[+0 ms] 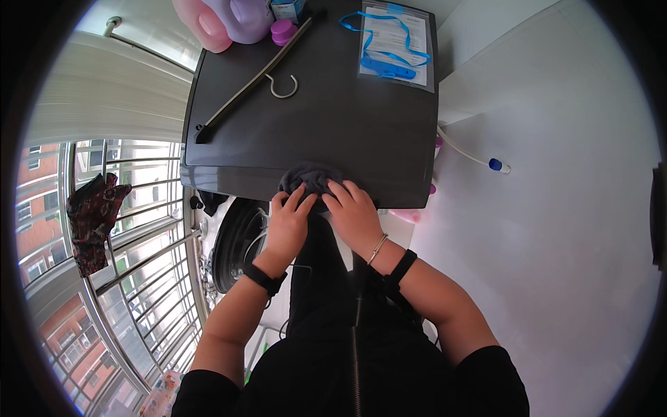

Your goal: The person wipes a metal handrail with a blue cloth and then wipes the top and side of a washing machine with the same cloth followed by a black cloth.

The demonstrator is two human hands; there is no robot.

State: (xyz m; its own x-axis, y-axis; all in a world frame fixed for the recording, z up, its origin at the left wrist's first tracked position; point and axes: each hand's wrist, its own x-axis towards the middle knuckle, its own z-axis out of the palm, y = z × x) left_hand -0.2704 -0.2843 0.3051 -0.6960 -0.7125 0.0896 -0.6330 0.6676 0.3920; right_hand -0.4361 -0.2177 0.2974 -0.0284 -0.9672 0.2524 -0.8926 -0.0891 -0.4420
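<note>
A bunched dark grey cloth (311,176) lies at the front edge of the dark grey top of a washing machine (354,135). My left hand (288,227) grips the near left side of the cloth, its fingertips pressed into the folds. On the right side, my right hand (355,211) holds the same cloth with fingers bent over it. The thumbs sit close together at the near edge, and the underside of the bundle is hidden. Below the top, to the left of my left hand, the round black-rimmed door (226,253) of the machine stands open.
A clothes hanger (260,75) lies diagonally on the machine top. Behind it stand pink (206,26) and lilac (242,21) jugs and a magenta cap (283,32). A plastic document sleeve (396,83) carries a blue lanyard (409,39). Patterned fabric (96,224) hangs by the barred window.
</note>
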